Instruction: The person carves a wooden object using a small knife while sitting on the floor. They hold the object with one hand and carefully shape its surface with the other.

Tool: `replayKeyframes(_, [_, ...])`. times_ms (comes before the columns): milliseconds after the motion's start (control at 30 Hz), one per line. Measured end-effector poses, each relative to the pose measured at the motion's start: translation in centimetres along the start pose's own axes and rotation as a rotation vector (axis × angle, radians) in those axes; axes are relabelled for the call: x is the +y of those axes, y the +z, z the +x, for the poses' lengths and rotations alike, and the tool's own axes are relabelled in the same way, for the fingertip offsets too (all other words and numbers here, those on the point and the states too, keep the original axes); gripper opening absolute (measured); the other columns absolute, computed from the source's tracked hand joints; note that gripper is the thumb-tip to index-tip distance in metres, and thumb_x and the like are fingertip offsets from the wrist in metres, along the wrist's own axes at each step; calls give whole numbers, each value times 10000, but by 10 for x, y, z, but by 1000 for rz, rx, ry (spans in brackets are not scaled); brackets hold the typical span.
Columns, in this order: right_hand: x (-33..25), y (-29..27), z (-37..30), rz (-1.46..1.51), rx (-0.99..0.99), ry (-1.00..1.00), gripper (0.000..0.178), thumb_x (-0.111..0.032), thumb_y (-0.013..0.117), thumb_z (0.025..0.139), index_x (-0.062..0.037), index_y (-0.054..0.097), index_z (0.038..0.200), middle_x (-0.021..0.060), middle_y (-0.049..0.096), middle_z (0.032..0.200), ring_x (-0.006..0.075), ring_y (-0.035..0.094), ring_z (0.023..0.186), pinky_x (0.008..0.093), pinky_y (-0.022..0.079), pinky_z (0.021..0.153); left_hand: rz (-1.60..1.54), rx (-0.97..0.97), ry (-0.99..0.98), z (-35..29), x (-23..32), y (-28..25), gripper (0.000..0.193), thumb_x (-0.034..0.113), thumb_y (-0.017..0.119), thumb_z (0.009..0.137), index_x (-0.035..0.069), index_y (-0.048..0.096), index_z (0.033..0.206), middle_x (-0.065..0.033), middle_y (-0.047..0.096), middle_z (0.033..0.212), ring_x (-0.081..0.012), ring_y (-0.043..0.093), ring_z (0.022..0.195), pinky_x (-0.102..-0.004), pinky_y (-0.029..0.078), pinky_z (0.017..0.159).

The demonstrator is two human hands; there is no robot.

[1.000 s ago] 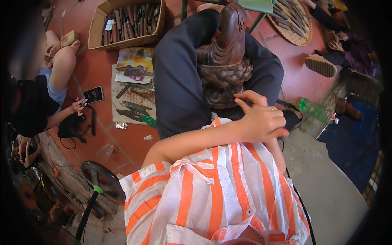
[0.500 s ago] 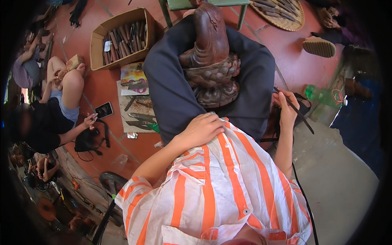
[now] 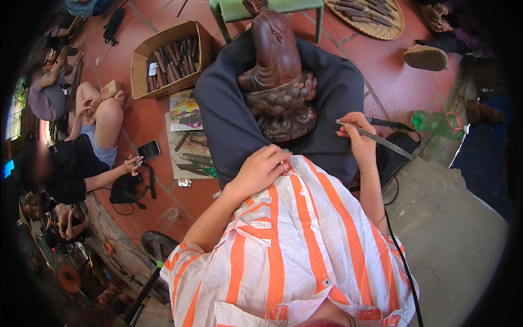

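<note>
Floor: red tile [image 3: 389, 71], pale concrete slab [image 3: 436, 218] on the right
Lap: dark trousers [image 3: 226, 125] spread around the work, striped shirt [image 3: 316, 234] below
Statue: dark carved wood figure [image 3: 277, 52] between the thighs, ahead of both hands; long axis runs away from the torso, base nearest, head by the green stool [image 3: 294, 5]
Box: cardboard box [image 3: 174, 87] of handled tools, ahead-left, outside the left knee
Bottle: green plastic bottle [image 3: 438, 124], off to the right
Hands: apart; left hand [image 3: 264, 166] looks nearer, just short of the base at the shirt hem, fingers curled, cannot tell if gripping; right hand [image 3: 359, 133] right of the base, fingers closed on the tool
Tool: flat grey metal strip [image 3: 391, 146], near end toward the base, slanting back to the right, apart from the wood
</note>
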State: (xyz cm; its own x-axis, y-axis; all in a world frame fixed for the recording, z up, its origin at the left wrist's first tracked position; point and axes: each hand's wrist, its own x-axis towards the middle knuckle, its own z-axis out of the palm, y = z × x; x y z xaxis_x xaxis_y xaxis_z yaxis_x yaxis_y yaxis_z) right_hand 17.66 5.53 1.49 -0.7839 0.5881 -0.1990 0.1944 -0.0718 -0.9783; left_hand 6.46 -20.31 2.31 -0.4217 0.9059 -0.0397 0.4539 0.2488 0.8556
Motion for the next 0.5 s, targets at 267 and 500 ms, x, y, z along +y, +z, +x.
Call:
replayKeyframes(267, [-36,88,27,-711,-501,-321,176,-65,674,727,42,638,862,201,620,865,392,612,825,447,488,721,-189,354,121,61,29,-50,361,25,723,782,15,620,1128,-88,610,1005,-181,615,893,-278,503,765])
replayKeyframes(500, [-28,98,36,-656,-564,-474,164,-33,662,767,-9,671,929,155,642,865,323,624,816,404,486,716,-245,399,-46,50,-2,-68,96,64,635,897,-22,629,940,-42,627,863,-101,595,727,-235,486,659])
